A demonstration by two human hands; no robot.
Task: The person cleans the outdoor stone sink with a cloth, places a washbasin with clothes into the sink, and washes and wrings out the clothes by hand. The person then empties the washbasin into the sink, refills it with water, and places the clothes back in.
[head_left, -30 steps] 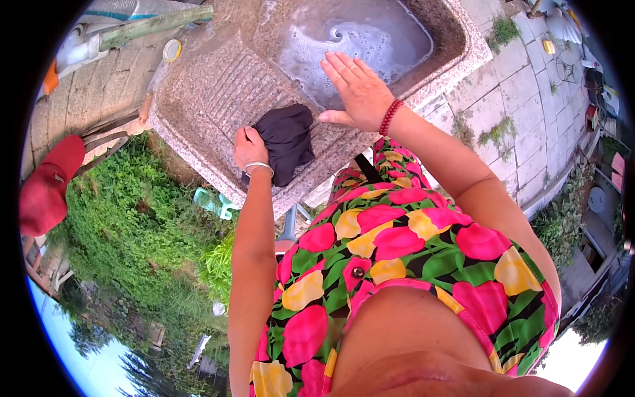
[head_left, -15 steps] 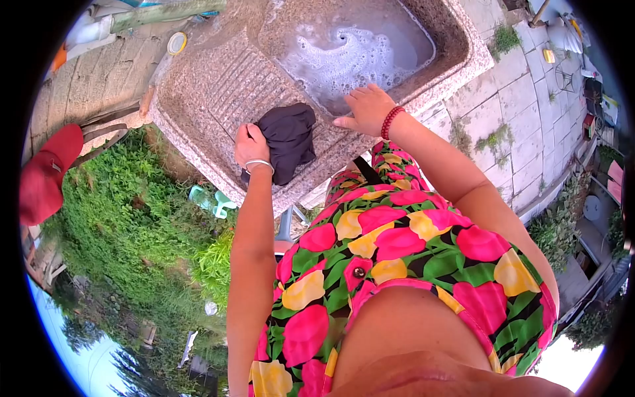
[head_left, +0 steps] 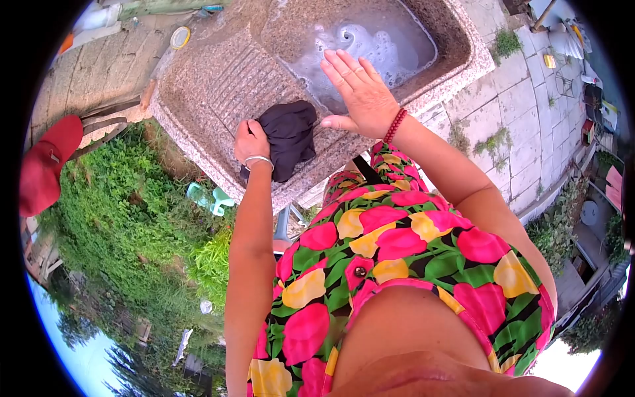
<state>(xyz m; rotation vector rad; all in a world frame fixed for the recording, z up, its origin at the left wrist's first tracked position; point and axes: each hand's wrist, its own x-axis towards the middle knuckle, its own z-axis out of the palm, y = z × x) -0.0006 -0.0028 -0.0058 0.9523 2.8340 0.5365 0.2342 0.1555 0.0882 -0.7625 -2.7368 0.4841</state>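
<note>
My left hand (head_left: pixel 251 140), with a pale bracelet at the wrist, is closed on the left edge of a dark, bunched-up cloth (head_left: pixel 290 140). The cloth lies on the ribbed washboard side (head_left: pixel 238 86) of a speckled stone sink (head_left: pixel 456 73). Fingers stretched out and thumb apart, my right hand (head_left: pixel 362 96) hovers by the near edge of the basin and holds nothing. A red bead bracelet (head_left: pixel 395 124) circles that wrist. Beyond the fingers, cloudy water with swirling foam (head_left: pixel 380 47) stands in the basin.
A round lid with a yellow rim (head_left: pixel 179 38) lies on the ledge at the sink's upper left. A red cap (head_left: pixel 49 165) hangs further left, above green plants (head_left: pixel 132 198). Paving slabs (head_left: pixel 519 119) run along the right.
My right hand has lifted and its fingers have straightened and spread. The foam swirl has shrunk and changed shape. My left hand stays on the cloth.
</note>
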